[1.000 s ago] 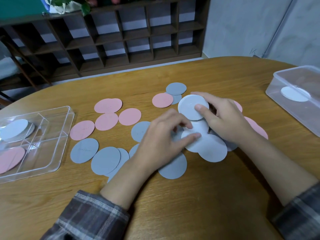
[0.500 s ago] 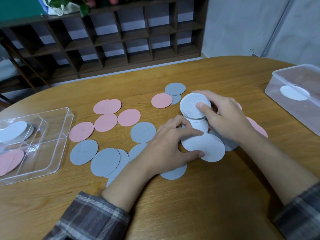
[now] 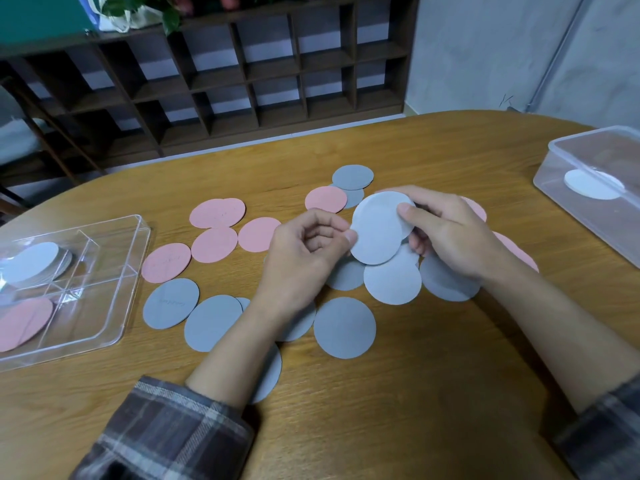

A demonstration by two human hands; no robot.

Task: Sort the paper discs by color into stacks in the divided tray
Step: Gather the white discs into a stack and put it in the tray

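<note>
Right hand (image 3: 446,233) grasps a pale grey disc (image 3: 377,230) raised off the surface (image 3: 415,393), thumb on its upper face, fingers behind; whether one disc or several sit in that grip cannot be told. Left hand (image 3: 304,251) is curled just beside it, thumb tip against the disc's left rim; whether it pinches the rim or only touches it cannot be told.

Tray (image 3: 138,271) lies at the far left of the surface, well apart from both hands; the left hand is the nearer. Its far compartment holds a grey stack (image 3: 31,263); its near compartment holds a pink stack (image 3: 24,323).

Loose pink discs (image 3: 216,213) and grey discs (image 3: 343,327) lie between the hands and the tray and beneath the hands; the left forearm crosses over some of the grey ones.

Judgement: collection of grey discs is in hand; sorting is well short of done. The held disc belongs on the grey stack, directly leftward; being round, its heading is immaterial, only flatness on arrival counts. A handover to the left hand would shorten the reach. Risk: a sleeve dragging loose discs.

A clear box (image 3: 561,161) sits at the right with a white disc (image 3: 592,184) inside.
</note>
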